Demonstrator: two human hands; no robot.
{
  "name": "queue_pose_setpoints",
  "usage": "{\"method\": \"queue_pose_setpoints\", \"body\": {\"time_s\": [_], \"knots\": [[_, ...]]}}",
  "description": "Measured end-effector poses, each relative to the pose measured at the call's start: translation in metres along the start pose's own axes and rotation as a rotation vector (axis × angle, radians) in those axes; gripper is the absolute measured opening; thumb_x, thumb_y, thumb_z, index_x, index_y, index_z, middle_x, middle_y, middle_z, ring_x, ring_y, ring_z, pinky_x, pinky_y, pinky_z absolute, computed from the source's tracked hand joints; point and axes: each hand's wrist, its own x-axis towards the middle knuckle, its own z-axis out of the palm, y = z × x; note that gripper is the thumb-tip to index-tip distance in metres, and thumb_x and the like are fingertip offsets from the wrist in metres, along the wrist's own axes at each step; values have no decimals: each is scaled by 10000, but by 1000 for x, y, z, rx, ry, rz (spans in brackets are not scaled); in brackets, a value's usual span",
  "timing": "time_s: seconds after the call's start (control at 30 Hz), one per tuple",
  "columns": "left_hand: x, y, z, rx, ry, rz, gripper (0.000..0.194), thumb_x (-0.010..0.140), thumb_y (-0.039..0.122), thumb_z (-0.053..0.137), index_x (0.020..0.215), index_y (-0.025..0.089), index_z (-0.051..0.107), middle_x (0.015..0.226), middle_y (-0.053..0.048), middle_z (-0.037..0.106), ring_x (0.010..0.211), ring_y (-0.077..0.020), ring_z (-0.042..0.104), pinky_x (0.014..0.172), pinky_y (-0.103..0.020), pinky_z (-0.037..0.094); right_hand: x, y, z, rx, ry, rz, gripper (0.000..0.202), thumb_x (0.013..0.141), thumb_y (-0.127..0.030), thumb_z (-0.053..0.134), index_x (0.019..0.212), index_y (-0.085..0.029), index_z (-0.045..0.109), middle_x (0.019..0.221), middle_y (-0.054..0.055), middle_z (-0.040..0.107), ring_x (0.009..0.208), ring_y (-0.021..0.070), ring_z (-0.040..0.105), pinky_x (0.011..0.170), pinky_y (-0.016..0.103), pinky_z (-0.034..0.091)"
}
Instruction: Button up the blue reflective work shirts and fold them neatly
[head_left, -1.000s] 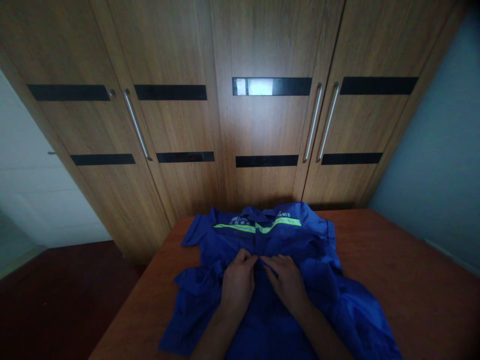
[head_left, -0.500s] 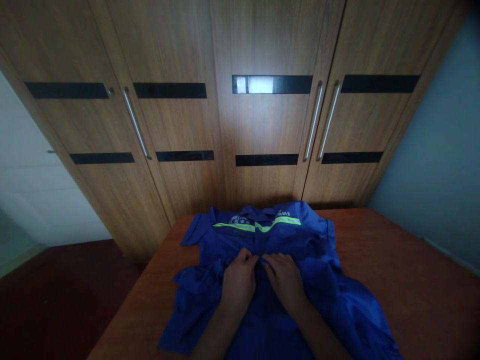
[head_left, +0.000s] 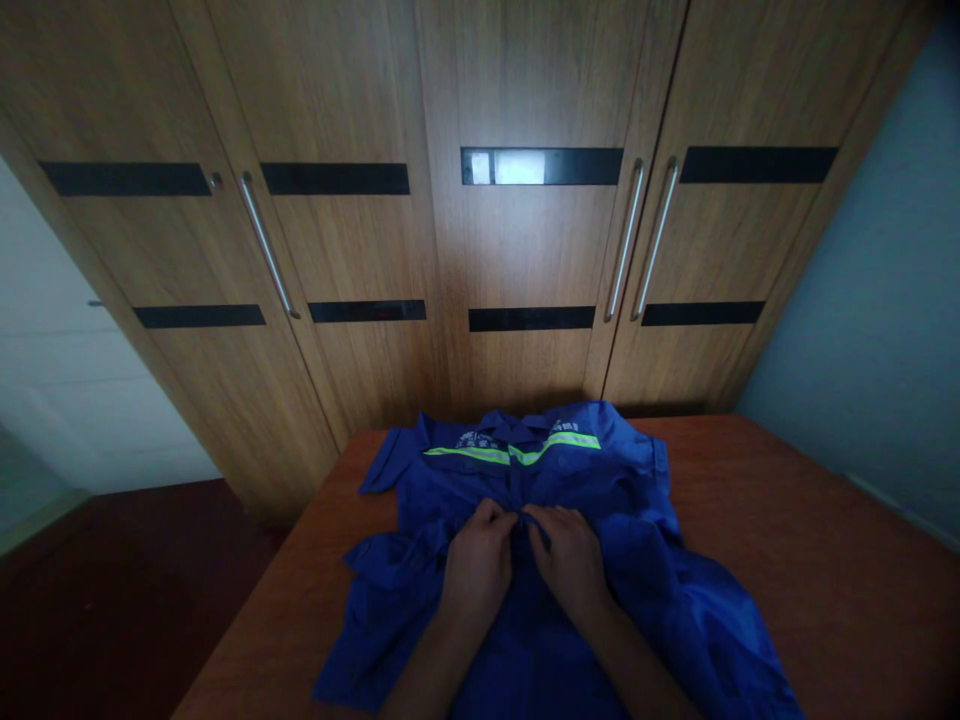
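A dark blue work garment [head_left: 622, 480] lies spread on the reddish-brown table, its collar toward the wardrobe. Across its chest run a yellow-green reflective stripe [head_left: 574, 439] and white lettering. At the middle front of the garment, my left hand [head_left: 480, 555] is closed on the cloth, thumb and fingers pinched together. Just to its right, my right hand [head_left: 568, 558] pinches the cloth too, the fingertips of both hands almost meeting. Whatever small part of the front lies between the fingertips is too dark to make out.
Beyond the table [head_left: 750, 500] stands a wooden wardrobe [head_left: 525, 250] with black strips and metal handles, close to the table's far edge. A pale wall [head_left: 862, 300] is on the right. At the left are a white door [head_left: 82, 400] and dark red floor [head_left: 135, 600].
The fingers of my right hand have shifted slightly at the garment's front. My left hand keeps nearly the same place, and the garment lies as before.
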Motion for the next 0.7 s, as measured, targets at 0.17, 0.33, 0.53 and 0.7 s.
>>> {"method": "queue_pose_setpoints", "body": {"time_s": [0.17,0.33,0.53,0.7], "knots": [[1,-7,-6,-173,155,30,341,887,103,381,1042,230,658,906,-31,585,818,-138,590,767,-242,473,3,8,-4,37,104,79,266,861,-210,456,995,-201,686,964,66,728,870,197,666,817,334,490],[3,-34,-42,-233,593,2,240,892,190,448,984,194,670,917,-36,586,870,-160,579,795,-271,464,8,41,-33,122,347,283,289,854,-326,475,992,-182,684,941,73,728,848,222,673,785,341,509],[-1,-54,-66,107,409,-225,289,862,158,416,953,242,677,989,-43,569,826,-182,599,690,-288,458,8,56,-45,-53,358,183,237,855,-257,470,915,-178,685,910,84,701,876,236,626,826,372,470],[-3,-43,-55,371,-72,-399,313,825,133,394,854,271,673,958,-43,595,685,-210,626,568,-315,442,6,44,-39,-353,43,186,246,788,-131,500,937,-204,681,903,86,654,884,279,567,760,416,448]]}}
